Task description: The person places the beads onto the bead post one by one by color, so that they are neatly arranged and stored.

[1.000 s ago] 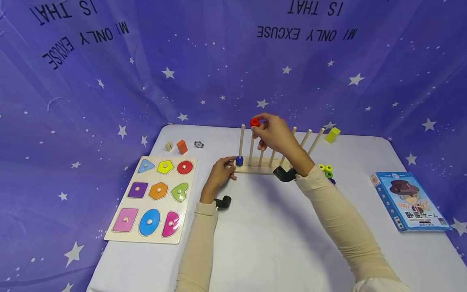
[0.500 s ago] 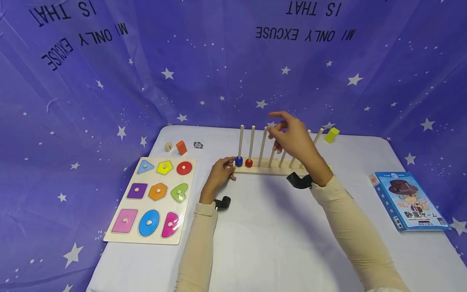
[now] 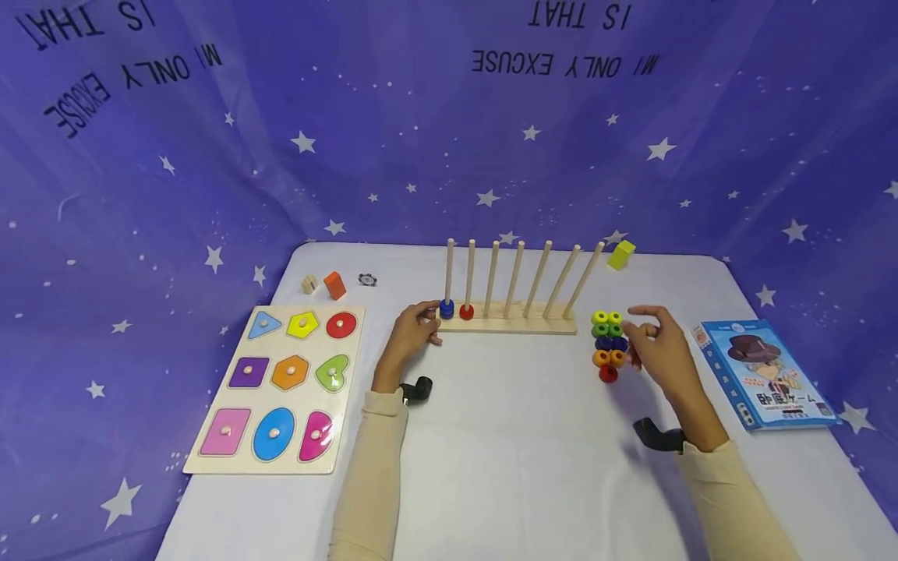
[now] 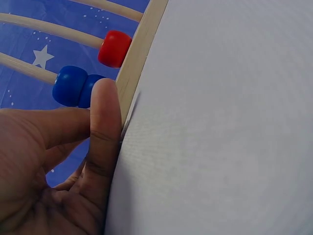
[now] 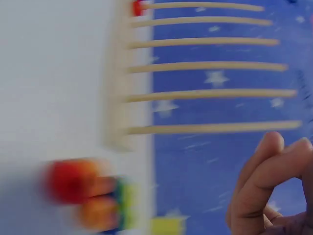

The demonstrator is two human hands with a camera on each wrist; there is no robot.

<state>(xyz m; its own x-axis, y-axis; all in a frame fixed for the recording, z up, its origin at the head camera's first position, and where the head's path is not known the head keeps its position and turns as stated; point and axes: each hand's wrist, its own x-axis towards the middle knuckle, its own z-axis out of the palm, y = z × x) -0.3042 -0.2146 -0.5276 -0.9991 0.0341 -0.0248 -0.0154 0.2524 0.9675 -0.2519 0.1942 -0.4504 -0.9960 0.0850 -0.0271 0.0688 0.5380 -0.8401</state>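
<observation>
A wooden peg rack (image 3: pixel 519 326) with several upright pegs stands at the table's middle. Its left end is pinched by my left hand (image 3: pixel 409 335), thumb at the front edge in the left wrist view. Two blue beads (image 4: pixel 73 88) sit stacked on the leftmost peg, and one red bead (image 4: pixel 115 49) is on the peg beside it. To the right of the rack, my right hand (image 3: pixel 662 354) hovers beside a group of loose beads (image 3: pixel 608 330) in yellow, green, dark blue, orange and red. Its fingers are loosely bent, with nothing visible between them.
A shape puzzle board (image 3: pixel 277 389) lies on the left, with an orange block (image 3: pixel 335 285), a small striped wooden block (image 3: pixel 309 284) and a dark-and-white disc (image 3: pixel 368 280) behind it. A yellow-green block (image 3: pixel 621 255) stands at the back right. A blue game box (image 3: pixel 768 375) lies far right.
The red bead left my right hand and dropped down the second peg. That hand then moved right and down to the loose beads. My left hand keeps its grip on the rack.
</observation>
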